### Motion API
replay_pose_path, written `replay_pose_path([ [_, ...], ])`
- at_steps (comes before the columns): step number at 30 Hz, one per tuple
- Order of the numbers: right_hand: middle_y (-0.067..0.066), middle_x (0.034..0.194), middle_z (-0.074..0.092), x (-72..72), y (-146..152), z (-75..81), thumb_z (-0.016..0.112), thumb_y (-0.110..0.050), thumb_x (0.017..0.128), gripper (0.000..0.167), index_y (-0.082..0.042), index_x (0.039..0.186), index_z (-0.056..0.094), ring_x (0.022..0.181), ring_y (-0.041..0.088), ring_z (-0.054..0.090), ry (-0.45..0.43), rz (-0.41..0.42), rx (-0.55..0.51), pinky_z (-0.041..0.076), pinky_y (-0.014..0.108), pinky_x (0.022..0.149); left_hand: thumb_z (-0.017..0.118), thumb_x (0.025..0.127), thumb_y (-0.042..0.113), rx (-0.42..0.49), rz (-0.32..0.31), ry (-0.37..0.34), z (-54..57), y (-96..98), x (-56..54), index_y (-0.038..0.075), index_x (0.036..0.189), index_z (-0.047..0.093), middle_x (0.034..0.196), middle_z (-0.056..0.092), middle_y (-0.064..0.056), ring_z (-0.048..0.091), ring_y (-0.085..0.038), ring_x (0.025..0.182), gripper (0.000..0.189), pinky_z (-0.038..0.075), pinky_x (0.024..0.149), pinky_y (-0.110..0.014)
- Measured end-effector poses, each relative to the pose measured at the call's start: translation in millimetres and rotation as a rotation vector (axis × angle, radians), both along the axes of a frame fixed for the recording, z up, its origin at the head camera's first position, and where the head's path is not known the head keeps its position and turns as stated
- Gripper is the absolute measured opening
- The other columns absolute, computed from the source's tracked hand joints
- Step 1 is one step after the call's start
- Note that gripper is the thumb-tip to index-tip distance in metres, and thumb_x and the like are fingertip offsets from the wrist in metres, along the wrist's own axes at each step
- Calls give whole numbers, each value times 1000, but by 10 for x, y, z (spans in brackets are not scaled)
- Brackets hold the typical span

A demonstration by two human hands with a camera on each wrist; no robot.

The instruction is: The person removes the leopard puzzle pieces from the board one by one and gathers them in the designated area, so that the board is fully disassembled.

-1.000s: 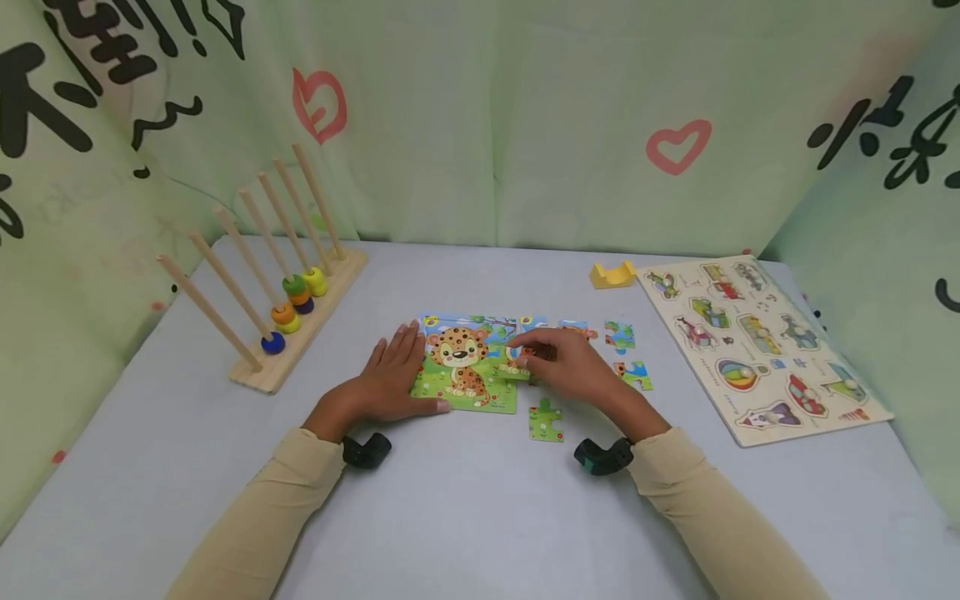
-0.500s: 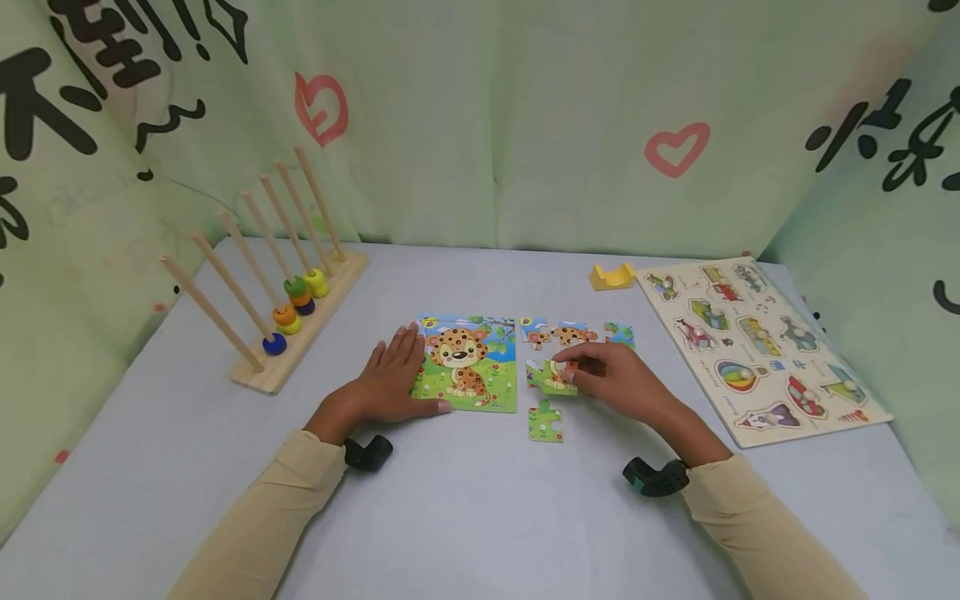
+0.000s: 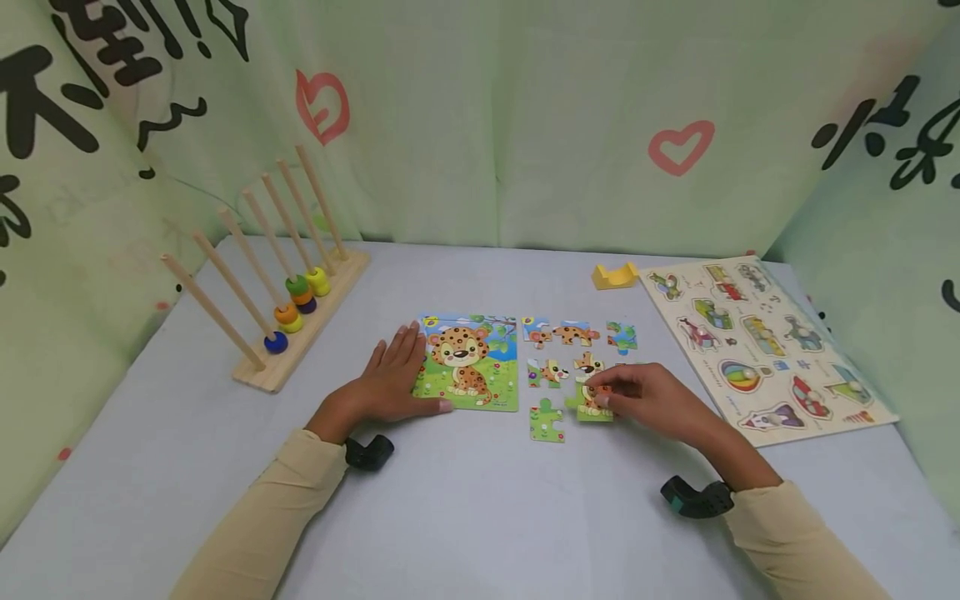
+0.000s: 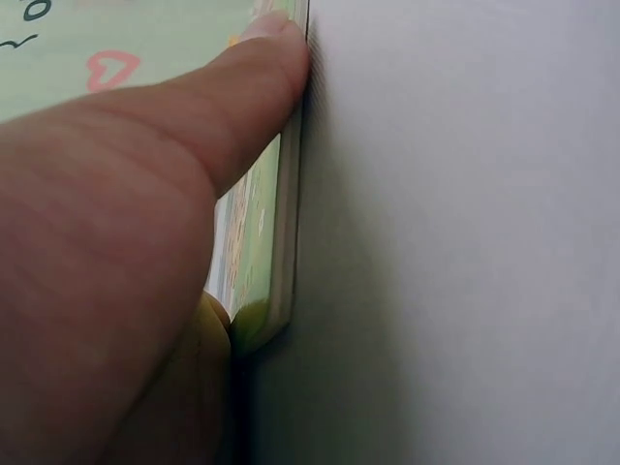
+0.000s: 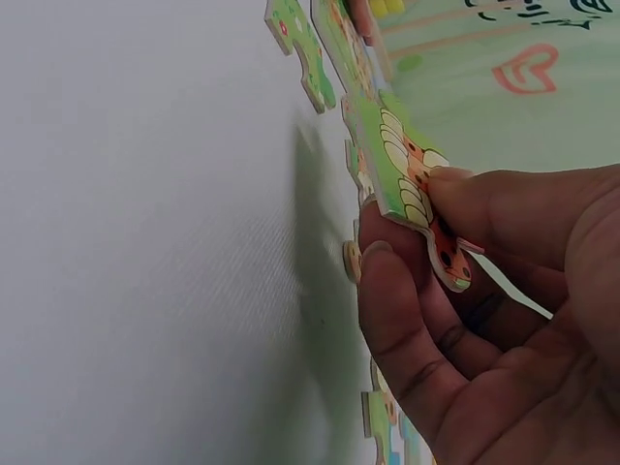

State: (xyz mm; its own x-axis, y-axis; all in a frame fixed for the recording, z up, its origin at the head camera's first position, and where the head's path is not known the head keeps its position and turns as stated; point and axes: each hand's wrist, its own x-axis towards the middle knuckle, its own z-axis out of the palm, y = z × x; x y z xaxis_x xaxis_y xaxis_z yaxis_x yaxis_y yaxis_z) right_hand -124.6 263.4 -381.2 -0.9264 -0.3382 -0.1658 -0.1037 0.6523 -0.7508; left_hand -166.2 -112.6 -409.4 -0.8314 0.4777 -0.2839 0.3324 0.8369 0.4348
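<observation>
A square leopard picture board (image 3: 480,367) lies at the middle of the table. My left hand (image 3: 390,379) rests flat on its left side, fingers spread; in the left wrist view the thumb lies along the edge of the board (image 4: 257,242). Between thumb and fingers, my right hand (image 3: 652,400) pinches a jigsaw piece (image 3: 590,412) showing the leopard's feet on green. In the right wrist view that jigsaw piece (image 5: 387,150) is tilted and raised off the cloth. Loose pieces lie around it, among them a green corner piece (image 3: 546,422) and a spotted piece (image 3: 576,334).
A wooden peg rack (image 3: 300,333) with several coloured beads stands at the left. To the right lies a picture peg-puzzle board (image 3: 757,350), with a yellow curved block (image 3: 615,276) by its far corner. A green curtain (image 3: 495,125) hangs behind the table.
My right hand has moved right and nearer me with the jigsaw piece, from beside the leopard board to the lower right of the loose pieces. The left hand stays put.
</observation>
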Motion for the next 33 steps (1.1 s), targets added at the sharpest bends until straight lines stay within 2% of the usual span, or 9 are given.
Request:
replay_pose_path([
  [5, 6, 95, 65, 43, 78, -17, 68, -14, 93, 22, -3, 112, 70, 75, 17, 59, -36, 29, -23, 50, 27, 63, 60, 86, 63, -3, -5, 8, -16, -1, -6, -1, 154, -2, 160, -16, -14, -17, -29, 145, 112, -8, 113, -51],
  [14, 6, 90, 67, 99, 90, -57, 69, -12, 92, 24, 2, 111, 69, 69, 15, 60, -93, 92, -85, 51, 28, 61, 60, 86, 62, 8, -4, 8, -3, 1, 4, -1, 154, -2, 160, -15, -15, -16, -29, 145, 111, -8, 113, -51],
  [22, 3, 98, 68, 106, 65, -39, 68, -11, 92, 21, 0, 110, 70, 74, 10, 57, -17, 110, 5, 49, 25, 63, 60, 86, 62, -4, 1, 4, -21, 5, -6, -1, 154, -2, 160, -16, -14, -17, -29, 145, 111, -8, 113, -51],
  [29, -4, 83, 61, 132, 15, -4, 70, -10, 90, 18, -4, 107, 72, 66, 11, 49, 65, 107, 125, 43, 25, 58, 61, 85, 62, -6, 9, 3, -22, 13, -8, 0, 154, -2, 160, -15, -14, -17, -29, 145, 112, -8, 113, -51],
  [33, -6, 85, 61, 149, 5, 2, 71, -10, 89, 16, -6, 105, 73, 69, 11, 49, 122, 115, 170, 43, 25, 59, 61, 85, 63, -6, 13, -1, -19, 21, -7, 0, 154, -2, 160, -15, -14, -17, -29, 145, 113, -8, 113, -51],
])
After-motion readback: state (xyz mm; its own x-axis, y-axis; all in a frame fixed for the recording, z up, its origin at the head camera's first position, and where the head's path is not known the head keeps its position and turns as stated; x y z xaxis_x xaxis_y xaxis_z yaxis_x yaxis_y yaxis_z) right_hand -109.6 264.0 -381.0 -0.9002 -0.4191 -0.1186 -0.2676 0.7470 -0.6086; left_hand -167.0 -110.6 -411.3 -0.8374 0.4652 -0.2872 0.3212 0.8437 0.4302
